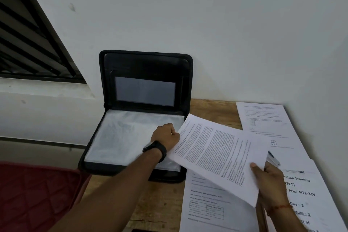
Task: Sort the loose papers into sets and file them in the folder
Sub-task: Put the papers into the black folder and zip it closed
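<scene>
White printed sheet [216,152] is pinched by the right hand [271,184]; left hand [165,135] curls at its other edge over the open folder [146,66], its grasp unclear.

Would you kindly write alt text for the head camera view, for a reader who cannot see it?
A person's right hand holds a printed sheet toward an open black folder propped against the wall; the left hand, curled, sits on its clear sleeves. More papers lie on the wooden table.
</scene>
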